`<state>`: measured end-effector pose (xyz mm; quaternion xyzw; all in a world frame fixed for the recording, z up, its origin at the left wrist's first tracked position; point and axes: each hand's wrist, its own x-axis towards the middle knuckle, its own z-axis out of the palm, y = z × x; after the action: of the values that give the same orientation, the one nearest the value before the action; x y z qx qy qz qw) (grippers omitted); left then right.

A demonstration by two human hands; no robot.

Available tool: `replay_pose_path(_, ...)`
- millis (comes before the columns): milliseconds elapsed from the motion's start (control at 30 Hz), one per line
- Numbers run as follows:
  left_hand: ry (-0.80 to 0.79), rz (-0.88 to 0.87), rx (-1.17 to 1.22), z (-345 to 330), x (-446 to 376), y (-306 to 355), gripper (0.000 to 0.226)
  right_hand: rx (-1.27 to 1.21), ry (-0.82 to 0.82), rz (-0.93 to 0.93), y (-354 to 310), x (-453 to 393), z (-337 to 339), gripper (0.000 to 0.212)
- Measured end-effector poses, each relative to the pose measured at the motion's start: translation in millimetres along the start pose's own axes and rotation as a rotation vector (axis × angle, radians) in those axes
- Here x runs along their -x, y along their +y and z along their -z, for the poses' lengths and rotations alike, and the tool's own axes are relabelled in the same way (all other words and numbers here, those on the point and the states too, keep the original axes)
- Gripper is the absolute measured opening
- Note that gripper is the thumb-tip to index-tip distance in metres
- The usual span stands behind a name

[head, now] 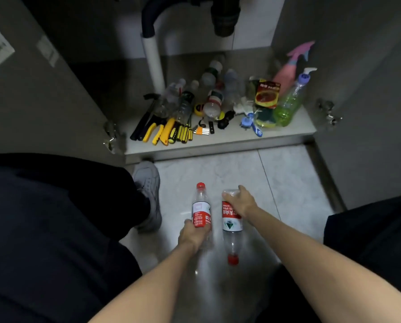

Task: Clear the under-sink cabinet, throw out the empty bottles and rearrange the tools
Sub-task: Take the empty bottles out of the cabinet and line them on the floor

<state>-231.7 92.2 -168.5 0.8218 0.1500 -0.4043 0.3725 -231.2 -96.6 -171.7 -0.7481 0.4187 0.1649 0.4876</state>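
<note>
My left hand (192, 236) grips one bottle (201, 209) cap at twelve o'clock; right hand (240, 202) clasps the other bottle (231, 226), cap at six.

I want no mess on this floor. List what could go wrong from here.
1. The right hand holds its bottle cap-down by the base; that grip could slip, or a loose cap might drip.
2. Bottles lie piled over the tools at the cabinet shelf edge; pulling one may roll others out.

left hand (193, 235): fingers wrapped, gripping | right hand (241, 202): gripping, apparently from above | forearms extended forward
</note>
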Motion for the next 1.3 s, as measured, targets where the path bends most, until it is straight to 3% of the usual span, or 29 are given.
replay_pose_path(100, -0.004, 0.023, -0.060, -10.9, -9.8, -10.2, 0.049, -0.128, -0.035, -0.023, 15.6, -3.1, -18.9, 0.086)
replay_pose_path(167, 0.026, 0.029, -0.153, -17.6, -12.3, -13.3, 0.054, -0.064, -0.037, -0.044, 31.4, 3.9, -25.5, 0.088)
replay_pose_path(233, 0.041, 0.034, -0.167, -25.6, -13.4, -15.5, 0.063, 0.071, -0.072, -0.045, 54.7, 15.0, -30.2, 0.073)
replay_pose_path(367, 0.051, 0.004, -0.134, -36.0, -17.1, -19.2, 0.073, -0.006, -0.167, -0.064, 77.9, 22.9, -37.4, 0.054)
replay_pose_path(533, 0.058, -0.111, -0.124, -36.1, -48.9, 4.6, 0.059, -0.142, -0.007, -0.008, 46.3, -11.5, -35.0, 0.041)
replay_pose_path(733, -0.025, -0.127, 0.063, -31.0, -100.9, 66.5, 0.045, -0.149, 0.094, 0.012, 11.4, -59.2, -22.7, 0.038)
replay_pose_path(1033, -0.048, -0.161, -0.139, -10.3, -127.2, 96.4, 0.053, -0.182, 0.116, 0.075, -10.8, -86.1, -14.5, 0.036)
replay_pose_path(1300, 0.025, -0.218, -0.181, 24.9, -109.4, 113.8, 0.012, -0.290, 0.205, 0.109, -31.1, -67.4, -2.9, 0.030)
